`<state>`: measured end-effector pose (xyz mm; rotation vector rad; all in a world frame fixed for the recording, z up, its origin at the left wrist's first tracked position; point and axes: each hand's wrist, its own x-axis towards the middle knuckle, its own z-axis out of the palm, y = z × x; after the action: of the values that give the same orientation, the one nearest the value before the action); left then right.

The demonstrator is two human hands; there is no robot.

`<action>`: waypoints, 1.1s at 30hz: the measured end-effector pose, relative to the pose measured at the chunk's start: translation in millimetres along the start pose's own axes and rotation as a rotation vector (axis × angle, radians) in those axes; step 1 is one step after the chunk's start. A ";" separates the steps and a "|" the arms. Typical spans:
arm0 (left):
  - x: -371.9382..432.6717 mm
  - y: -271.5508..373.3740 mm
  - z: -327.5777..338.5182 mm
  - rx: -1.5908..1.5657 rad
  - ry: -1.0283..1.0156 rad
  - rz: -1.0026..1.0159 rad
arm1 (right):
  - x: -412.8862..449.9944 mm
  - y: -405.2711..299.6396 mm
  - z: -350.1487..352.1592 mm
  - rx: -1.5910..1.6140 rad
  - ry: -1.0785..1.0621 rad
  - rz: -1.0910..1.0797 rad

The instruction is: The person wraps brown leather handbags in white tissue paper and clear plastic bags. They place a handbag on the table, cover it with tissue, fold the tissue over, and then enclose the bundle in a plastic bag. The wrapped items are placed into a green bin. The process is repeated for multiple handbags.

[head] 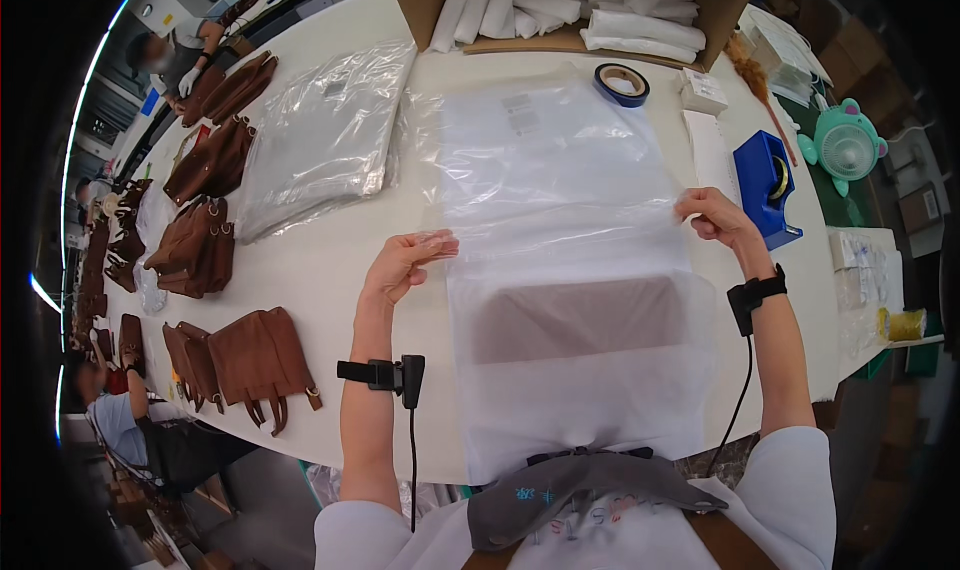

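My left hand (412,264) pinches the left side of a clear plastic bag (555,172), and my right hand (716,216) pinches its right side. The plastic lies wrinkled between them and bears a printed patch of writing. In front of me is a white translucent cloth-like bag (585,397), its near end against my apron. A brown piece (581,318) shows through it, probably a leather bag. Whether the white bag is inside the plastic one or under it, I cannot tell. A roll of dark blue tape (622,85) rests near the plastic's far end.
A stack of clear plastic bags (322,142) lies at left, beside brown handbags (196,247). Behind stands a cardboard box (547,43) of white rolled bundles. A blue tape dispenser (766,187) and a green fan (844,146) are at right. People work at the far left.
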<state>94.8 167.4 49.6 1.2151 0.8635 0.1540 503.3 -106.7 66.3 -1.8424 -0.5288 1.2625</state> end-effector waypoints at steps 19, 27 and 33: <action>-16.2 -61.6 54.4 0.650 0.227 0.032 | 2.6 41.1 49.1 -0.331 0.200 0.011; -73.2 -77.3 87.2 0.694 0.167 0.029 | -65.4 85.8 22.1 -0.367 0.078 -0.007; -86.2 -85.5 83.0 0.710 0.084 -0.005 | -112.8 115.9 36.7 -0.179 0.184 0.115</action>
<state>61.8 26.1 25.4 1.8756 1.0342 -0.1217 411.9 -240.1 29.6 -2.1409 -0.4522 1.1349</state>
